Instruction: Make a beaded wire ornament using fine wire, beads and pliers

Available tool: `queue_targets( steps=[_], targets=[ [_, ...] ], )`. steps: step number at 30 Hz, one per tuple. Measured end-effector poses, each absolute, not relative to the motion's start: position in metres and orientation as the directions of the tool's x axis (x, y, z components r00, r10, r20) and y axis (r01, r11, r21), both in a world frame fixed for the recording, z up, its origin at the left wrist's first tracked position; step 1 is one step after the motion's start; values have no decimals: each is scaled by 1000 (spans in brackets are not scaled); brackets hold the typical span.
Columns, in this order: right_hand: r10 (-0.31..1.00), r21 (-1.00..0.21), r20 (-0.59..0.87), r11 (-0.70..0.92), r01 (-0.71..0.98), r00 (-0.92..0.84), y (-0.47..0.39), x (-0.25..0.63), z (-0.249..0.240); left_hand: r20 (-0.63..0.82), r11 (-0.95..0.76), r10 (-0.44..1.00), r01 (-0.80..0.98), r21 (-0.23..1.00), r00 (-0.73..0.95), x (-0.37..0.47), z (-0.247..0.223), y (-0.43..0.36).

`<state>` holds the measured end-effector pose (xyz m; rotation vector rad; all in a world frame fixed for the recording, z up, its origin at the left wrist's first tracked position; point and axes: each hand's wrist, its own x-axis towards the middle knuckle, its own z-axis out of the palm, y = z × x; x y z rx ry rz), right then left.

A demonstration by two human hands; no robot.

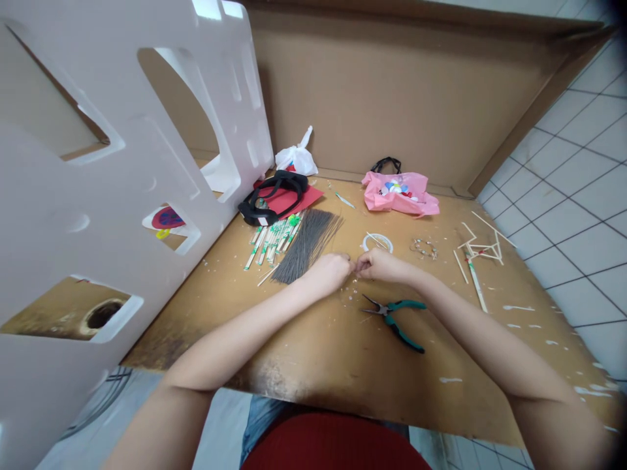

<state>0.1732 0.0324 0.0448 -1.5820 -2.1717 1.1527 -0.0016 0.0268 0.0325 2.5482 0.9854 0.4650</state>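
Near the middle of the brown table, my left hand (334, 271) and my right hand (375, 265) meet with fingertips nearly touching. Both are closed in a pinch; whatever they hold is too small to make out. Just behind my right hand lies a white ring-shaped spool (377, 243) with a thin stick across it. Small clear bits are scattered below the fingertips. Pliers (392, 316) with green handles lie open in front of my right hand. To the left of my left hand is a bundle of thin grey wires (304, 245).
Green-and-white wrapped sticks (274, 238), a black strap (253, 212) and a red sheet (311, 196) lie left. Behind are a white bag (297, 160) and a pink bag (426, 203). At right are a beaded loop (424, 248) and a stick frame (484, 251). A white plastic panel (122, 170) stands left.
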Motion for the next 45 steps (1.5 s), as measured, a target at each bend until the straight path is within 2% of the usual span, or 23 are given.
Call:
queue_targets(
  steps=[3,6,9,11,13,15,21,30,45],
  targets=[
    [886,-693,-227,145,706,-404,25,172,49,152,-704,650,514,491,745,-10,37,31],
    [876,-717,-243,127,685,-417,20,171,56,176,-636,666,428,642,725,-19,42,32],
    [863,-841,-267,8,540,-428,15,172,66,94,-344,753,267,900,651,-24,47,30],
    [868,-925,-243,-74,371,-432,11,172,73,32,-114,780,91,989,625,-23,51,26],
    [889,-963,-199,-100,249,-413,7,172,78,18,17,799,-52,999,601,-22,56,23],
    [907,-972,-175,-97,214,-383,1,172,84,15,65,810,-116,991,586,-21,62,19],
    [925,-967,-152,-65,247,-349,-10,174,92,-27,75,772,-49,996,635,-24,77,13],
    [952,-994,-72,-43,102,-296,-17,175,79,64,-25,806,-74,997,589,-15,78,11],
    [954,-994,-97,-77,83,-284,-15,178,76,36,12,843,-86,996,537,-11,78,11]
  ],
)
